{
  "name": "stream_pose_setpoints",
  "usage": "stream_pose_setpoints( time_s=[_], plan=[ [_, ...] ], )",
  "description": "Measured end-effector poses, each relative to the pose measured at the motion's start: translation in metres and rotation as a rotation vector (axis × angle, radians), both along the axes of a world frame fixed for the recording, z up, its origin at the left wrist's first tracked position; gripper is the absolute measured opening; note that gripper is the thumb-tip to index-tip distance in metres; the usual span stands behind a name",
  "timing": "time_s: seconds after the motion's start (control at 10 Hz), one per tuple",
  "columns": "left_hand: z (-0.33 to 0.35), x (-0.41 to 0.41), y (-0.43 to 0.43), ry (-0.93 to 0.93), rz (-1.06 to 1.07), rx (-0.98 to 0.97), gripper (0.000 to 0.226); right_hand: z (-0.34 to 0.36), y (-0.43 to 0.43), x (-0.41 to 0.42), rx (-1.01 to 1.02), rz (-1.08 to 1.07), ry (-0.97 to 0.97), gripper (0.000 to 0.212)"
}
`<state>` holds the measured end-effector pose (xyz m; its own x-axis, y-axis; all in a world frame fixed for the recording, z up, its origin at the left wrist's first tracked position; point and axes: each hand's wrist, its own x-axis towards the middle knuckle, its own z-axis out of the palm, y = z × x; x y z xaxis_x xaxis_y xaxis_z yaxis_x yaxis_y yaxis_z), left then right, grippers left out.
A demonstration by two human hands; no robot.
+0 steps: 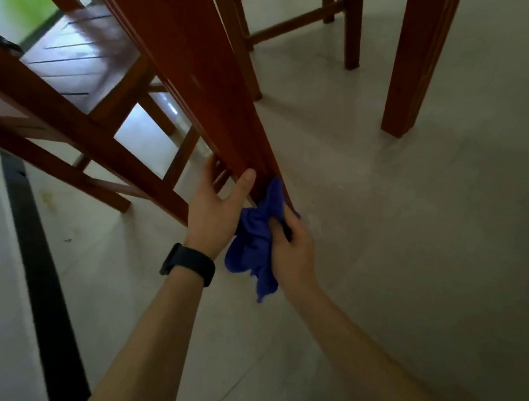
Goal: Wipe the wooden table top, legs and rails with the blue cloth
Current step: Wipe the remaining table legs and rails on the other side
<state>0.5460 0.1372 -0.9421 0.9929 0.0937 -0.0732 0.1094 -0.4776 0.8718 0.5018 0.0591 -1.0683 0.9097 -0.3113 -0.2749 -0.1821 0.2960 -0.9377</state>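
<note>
Right hand (288,245), fingers curled on a bunched soft blue cloth (254,241), presses it against the reddish-brown wooden table leg (204,73) just beside the left hand (216,208), which clasps that leg; light and limp, the cloth probably handles best gripped mid-bundle.

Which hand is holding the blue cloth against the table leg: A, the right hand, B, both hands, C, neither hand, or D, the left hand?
A: the right hand bunches the blue cloth against the table leg, while the left hand grips bare wood beside it.
</note>
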Motion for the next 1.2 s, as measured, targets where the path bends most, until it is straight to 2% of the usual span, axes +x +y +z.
stream_pose_setpoints(
  time_s=[0.1, 0.2, 0.3, 0.4, 0.5, 0.6, 0.7, 0.8, 0.9, 1.0, 1.1, 1.2],
  plan=[
    [0.022, -0.004, 0.002, 0.102, -0.019, -0.048, 0.079, -0.002, -0.022, 0.009, 0.001, -0.061, 0.280, 0.037],
    [0.053, -0.009, 0.001, 0.038, -0.050, -0.091, 0.074, 0.010, -0.031, 0.024, 0.022, 0.109, 0.501, 0.037],
    [0.077, -0.008, -0.001, -0.058, -0.050, -0.154, 0.069, 0.063, -0.014, 0.031, -0.190, -0.017, 0.109, 0.044],
    [0.085, -0.005, -0.006, -0.083, 0.002, -0.202, 0.058, 0.112, -0.002, 0.027, -0.448, -0.130, -0.398, 0.050],
    [0.084, -0.012, -0.017, -0.100, 0.046, -0.196, 0.064, 0.085, -0.004, 0.020, -0.588, 0.008, -0.365, 0.056],
    [0.077, -0.017, -0.031, -0.087, 0.095, -0.171, 0.068, 0.025, -0.032, 0.007, -0.638, 0.290, 0.015, 0.058],
    [0.039, -0.030, -0.043, -0.012, 0.082, -0.101, 0.067, -0.009, -0.082, 0.015, -0.745, 0.493, 0.238, 0.051],
    [0.000, -0.049, -0.049, 0.182, -0.055, 0.094, 0.078, -0.002, -0.127, 0.038, -0.725, 0.518, 0.202, 0.049],
    [-0.016, -0.041, -0.063, 0.279, -0.060, 0.159, 0.064, 0.034, -0.172, 0.065, -0.758, 0.612, 0.061, 0.046],
    [0.004, -0.017, -0.085, 0.500, 0.026, 0.211, 0.030, 0.084, -0.222, 0.096, -0.788, 0.597, -0.052, 0.042],
    [0.029, 0.000, -0.097, 0.649, -0.214, 0.493, 0.039, 0.132, -0.269, 0.123, -0.848, 0.488, -0.131, 0.041],
    [0.058, 0.024, -0.131, 0.383, -0.328, 0.717, 0.036, 0.173, -0.307, 0.140, -0.953, 0.417, -0.181, 0.041]
  ],
)
